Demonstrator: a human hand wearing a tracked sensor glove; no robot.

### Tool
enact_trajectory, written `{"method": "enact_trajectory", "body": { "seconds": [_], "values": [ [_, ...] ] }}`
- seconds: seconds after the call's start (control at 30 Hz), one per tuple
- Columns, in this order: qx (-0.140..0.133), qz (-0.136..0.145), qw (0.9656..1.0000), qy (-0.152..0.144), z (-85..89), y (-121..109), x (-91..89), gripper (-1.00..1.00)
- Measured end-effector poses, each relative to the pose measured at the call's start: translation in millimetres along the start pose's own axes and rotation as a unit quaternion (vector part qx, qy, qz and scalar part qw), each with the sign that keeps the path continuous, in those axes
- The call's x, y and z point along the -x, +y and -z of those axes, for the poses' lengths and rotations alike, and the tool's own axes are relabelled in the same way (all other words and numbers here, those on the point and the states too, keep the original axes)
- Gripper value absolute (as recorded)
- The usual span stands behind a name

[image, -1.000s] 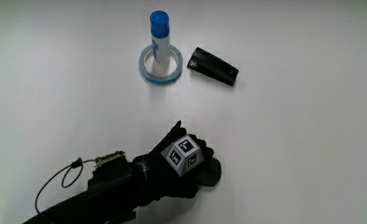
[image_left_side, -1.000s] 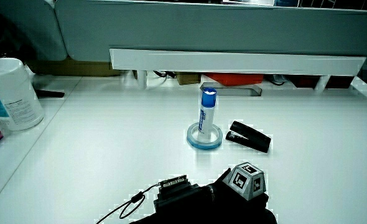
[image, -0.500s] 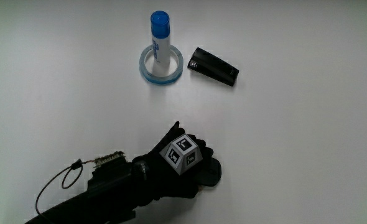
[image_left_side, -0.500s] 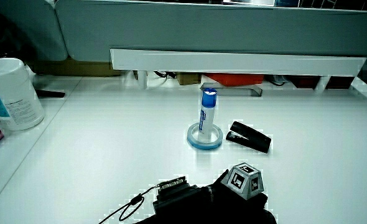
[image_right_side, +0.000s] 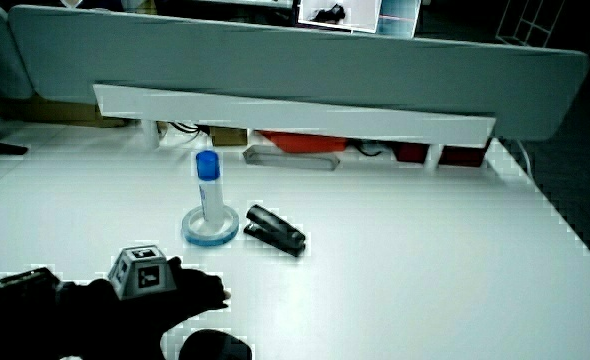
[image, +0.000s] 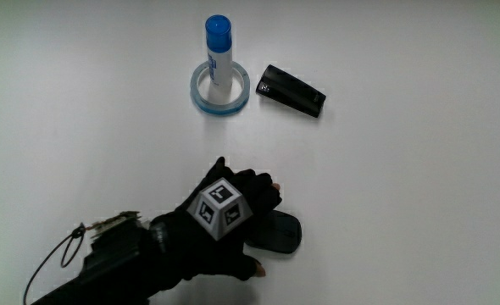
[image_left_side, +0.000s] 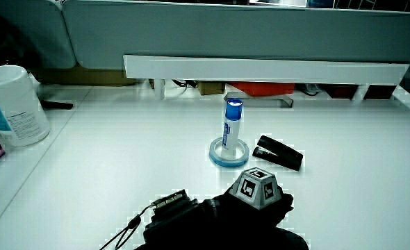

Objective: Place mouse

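Observation:
The black mouse (image: 277, 233) lies on the white table, nearer to the person than the tape ring. In the main view it shows from under the hand's fingers, and in a side view (image_right_side: 215, 347) it rests flat on the table. The gloved hand (image: 233, 222) with its patterned cube (image: 219, 208) is over and beside the mouse. Its fingers are spread and hold nothing. The hand also shows in both side views (image_left_side: 253, 208) (image_right_side: 150, 285).
A blue-capped tube (image: 219, 49) stands inside a pale blue tape ring (image: 198, 91). A black oblong device (image: 291, 90) lies beside the ring. In a side view a white canister (image_left_side: 10, 104) stands at the table's edge, near the low partition (image_left_side: 260, 69).
The hand was curled over the mouse. Now its fingers have opened and the hand has drawn back along the forearm, uncovering part of the mouse. The mouse has stayed where it was.

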Motion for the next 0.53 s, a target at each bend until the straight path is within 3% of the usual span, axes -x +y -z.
{"method": "enact_trajectory", "body": {
  "seconds": [0.03,0.07,0.1,0.2,0.23,0.33,0.5,0.53],
  "values": [
    [0.030,-0.007,0.9995,0.001,13.3,1.9,11.3,-1.00],
    [0.021,-0.007,0.9997,-0.007,-3.2,-8.1,3.8,-1.00],
    [-0.011,0.007,0.9998,-0.013,-9.3,-15.7,3.2,-1.00],
    [-0.029,0.006,0.9996,-0.001,-27.1,-33.8,-0.3,-1.00],
    [-0.032,0.001,0.9994,-0.013,-26.1,-36.2,2.3,-1.00],
    [-0.044,-0.002,0.9990,-0.008,-31.0,-46.4,5.5,-1.00],
    [-0.055,-0.011,0.9979,-0.032,-33.6,-63.0,15.6,-1.00],
    [-0.064,0.000,0.9979,-0.012,-37.7,-67.6,15.9,-1.00]
  ]
}}
